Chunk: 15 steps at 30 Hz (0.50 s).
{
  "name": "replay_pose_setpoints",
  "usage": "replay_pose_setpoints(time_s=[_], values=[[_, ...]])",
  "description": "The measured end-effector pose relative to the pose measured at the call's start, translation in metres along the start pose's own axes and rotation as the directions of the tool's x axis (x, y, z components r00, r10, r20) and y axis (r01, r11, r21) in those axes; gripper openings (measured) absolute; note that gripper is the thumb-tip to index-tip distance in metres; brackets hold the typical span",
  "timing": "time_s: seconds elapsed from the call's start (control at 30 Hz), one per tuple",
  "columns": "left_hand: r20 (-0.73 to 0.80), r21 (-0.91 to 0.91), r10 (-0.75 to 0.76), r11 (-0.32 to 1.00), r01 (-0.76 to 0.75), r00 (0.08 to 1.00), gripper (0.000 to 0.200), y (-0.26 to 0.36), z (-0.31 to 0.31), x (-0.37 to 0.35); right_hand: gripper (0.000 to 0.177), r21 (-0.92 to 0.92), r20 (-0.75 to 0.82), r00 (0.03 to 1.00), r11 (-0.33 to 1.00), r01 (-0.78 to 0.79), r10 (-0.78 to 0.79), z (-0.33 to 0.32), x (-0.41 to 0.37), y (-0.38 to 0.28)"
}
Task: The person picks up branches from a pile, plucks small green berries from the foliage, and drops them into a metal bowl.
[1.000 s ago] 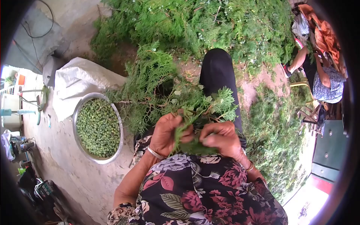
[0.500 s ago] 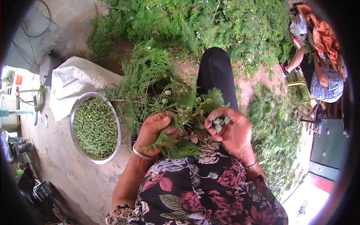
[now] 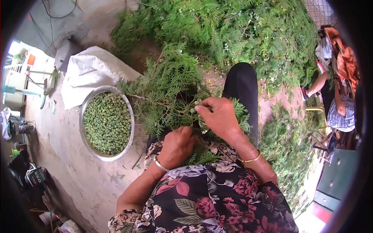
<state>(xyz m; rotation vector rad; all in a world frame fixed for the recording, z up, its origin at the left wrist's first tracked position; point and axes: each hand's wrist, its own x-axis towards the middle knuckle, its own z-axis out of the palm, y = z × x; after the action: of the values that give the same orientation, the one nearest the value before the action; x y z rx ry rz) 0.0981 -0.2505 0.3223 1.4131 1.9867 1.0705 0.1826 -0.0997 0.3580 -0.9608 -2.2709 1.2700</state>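
A leafy green cypress branch (image 3: 167,87) lies across my lap. My left hand (image 3: 178,146) is closed around its lower stems, back of the hand upward. Thumb and forefinger of my right hand (image 3: 219,116) pinch a small green cone (image 3: 196,106) among the foliage. The palm is turned down, so whatever else lies in it is hidden. On the floor to the left, a metal basin (image 3: 82,128) is filled with small green cones (image 3: 107,124).
A white woven sack (image 3: 91,70) lies beyond the basin. Cut greenery (image 3: 217,31) is heaped ahead, with more scattered at right. Another person (image 3: 342,110) sits at the far right near a dark green panel (image 3: 338,174). Assorted items lie at lower left.
My right hand has moved left and forward and turned palm down, from showing several cones to pinching one on the branch. My left hand has shifted slightly, still on the branch.
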Motion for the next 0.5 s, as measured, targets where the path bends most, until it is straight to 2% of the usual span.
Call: replay_pose_setpoints(time_s=[0.07, 0.1, 0.17, 0.2, 0.27, 0.3, 0.37, 0.4, 0.47, 0.5], values=[[0.003, 0.039, 0.061, 0.997, -0.062, 0.998, 0.02, -0.002, 0.0, -0.002, 0.03, -0.187, 0.154, 0.987, 0.982, -0.005, 0.034, 0.01, 0.005, 0.009], [0.0, 0.04, 0.058, 0.998, -0.058, 0.998, 0.02, -0.003, -0.001, -0.002, 0.03, -0.186, 0.158, 0.987, 0.982, -0.003, 0.033, 0.014, 0.007, 0.009], [0.033, 0.069, 0.053, 0.996, -0.055, 0.998, 0.019, -0.004, -0.002, -0.003, 0.031, -0.244, 0.237, 0.955, 0.962, -0.119, 0.179, 0.021, 0.008, 0.008], [0.032, 0.069, 0.049, 0.996, -0.051, 0.998, 0.019, -0.007, -0.001, -0.004, 0.031, -0.243, 0.241, 0.954, 0.963, -0.118, 0.178, 0.026, 0.009, 0.016], [0.028, 0.115, 0.133, 0.984, -0.136, 0.991, 0.018, -0.013, 0.001, -0.006, 0.032, -0.158, 0.122, 0.993, 0.987, 0.015, 0.004, 0.035, 0.009, 0.035], [0.029, 0.115, 0.132, 0.984, -0.135, 0.991, 0.018, -0.012, 0.0, -0.005, 0.032, -0.158, 0.122, 0.992, 0.987, 0.014, 0.005, 0.034, 0.01, 0.037], [0.0, 0.06, 0.092, 0.994, -0.092, 0.996, 0.018, -0.007, -0.002, -0.004, 0.031, -0.096, 0.218, 0.97, 0.991, -0.088, 0.107, 0.031, 0.013, 0.039], [0.002, 0.059, 0.093, 0.994, -0.093, 0.996, 0.018, -0.006, -0.002, -0.003, 0.031, -0.096, 0.217, 0.97, 0.991, -0.09, 0.109, 0.03, 0.013, 0.037], [-0.011, 0.051, 0.075, 0.996, -0.074, 0.997, 0.018, -0.004, -0.002, -0.002, 0.027, 0.126, 0.251, 0.933, 0.947, -0.296, 0.258, 0.027, 0.013, 0.028], [-0.012, 0.052, 0.076, 0.996, -0.075, 0.997, 0.018, -0.005, -0.002, -0.002, 0.027, 0.127, 0.25, 0.934, 0.947, -0.295, 0.257, 0.028, 0.013, 0.027]])
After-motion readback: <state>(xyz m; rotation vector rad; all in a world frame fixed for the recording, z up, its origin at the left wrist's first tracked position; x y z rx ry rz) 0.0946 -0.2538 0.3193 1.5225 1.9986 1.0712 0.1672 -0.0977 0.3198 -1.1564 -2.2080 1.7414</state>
